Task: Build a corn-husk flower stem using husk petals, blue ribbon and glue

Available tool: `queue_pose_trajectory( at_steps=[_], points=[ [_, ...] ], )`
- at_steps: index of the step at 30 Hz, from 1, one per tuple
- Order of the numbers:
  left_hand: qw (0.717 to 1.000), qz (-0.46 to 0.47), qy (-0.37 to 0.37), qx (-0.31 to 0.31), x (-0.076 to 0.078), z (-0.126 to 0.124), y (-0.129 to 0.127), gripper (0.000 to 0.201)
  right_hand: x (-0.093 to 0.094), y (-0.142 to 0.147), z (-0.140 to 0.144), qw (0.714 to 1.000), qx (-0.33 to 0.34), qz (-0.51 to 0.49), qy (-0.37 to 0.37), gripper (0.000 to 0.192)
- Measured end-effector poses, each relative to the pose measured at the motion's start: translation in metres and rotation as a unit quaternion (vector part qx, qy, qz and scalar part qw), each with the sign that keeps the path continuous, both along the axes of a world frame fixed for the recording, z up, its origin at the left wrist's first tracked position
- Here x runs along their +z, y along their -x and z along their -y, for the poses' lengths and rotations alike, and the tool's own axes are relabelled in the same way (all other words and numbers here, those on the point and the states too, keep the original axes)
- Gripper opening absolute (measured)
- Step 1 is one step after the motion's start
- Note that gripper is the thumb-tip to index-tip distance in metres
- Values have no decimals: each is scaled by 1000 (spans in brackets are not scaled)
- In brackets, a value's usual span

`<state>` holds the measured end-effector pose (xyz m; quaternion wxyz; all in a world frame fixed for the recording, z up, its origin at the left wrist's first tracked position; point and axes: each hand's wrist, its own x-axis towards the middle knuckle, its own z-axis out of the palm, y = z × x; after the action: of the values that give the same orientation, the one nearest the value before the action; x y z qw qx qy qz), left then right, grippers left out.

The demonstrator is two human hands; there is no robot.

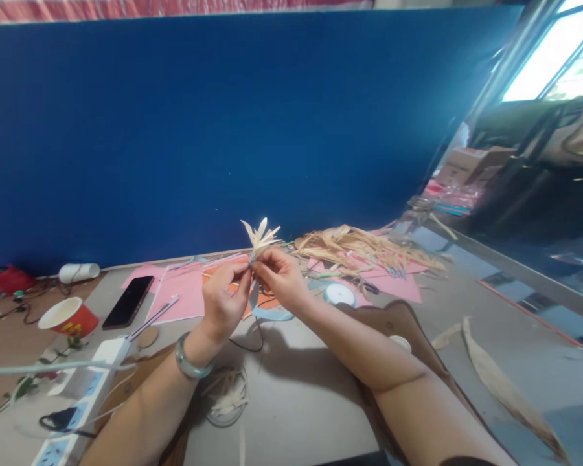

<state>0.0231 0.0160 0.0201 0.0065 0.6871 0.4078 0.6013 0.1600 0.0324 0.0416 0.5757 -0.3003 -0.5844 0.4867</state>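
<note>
The far edge of the grey desk [282,414] is being bounded by a broad, upright blue panel [252,123]. Above the panel, a strip of pink-red material [175,8] is being displayed toward the left. Bright daylight is being admitted through a window [539,61] at upper right; the panel's right end is being lit paler. Soft shadows are being cast across the desk.
</note>
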Motion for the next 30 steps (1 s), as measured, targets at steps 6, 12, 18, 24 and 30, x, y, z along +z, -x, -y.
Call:
queue_pose_trajectory(
  at_steps=[6,12,18,24,30],
  points=[
    [999,-26,-20,-10,-2,-1,2,13,-1,-1,-2,1000,-23,10,-1,27],
    [998,-46,-41,6,-6,-2,2,14,-6,2,5,998,-53,21,-22,29],
    [996,-66,-55,31,-2,1,5,11,-10,4,10,998,-46,22,-41,28],
    [989,-113,-89,31,-3,0,8,10,-9,7,6,999,-15,-39,8,33],
    [982,-156,-98,49,-7,-3,8,14,-10,8,5,998,-23,-54,19,37]
  ],
)
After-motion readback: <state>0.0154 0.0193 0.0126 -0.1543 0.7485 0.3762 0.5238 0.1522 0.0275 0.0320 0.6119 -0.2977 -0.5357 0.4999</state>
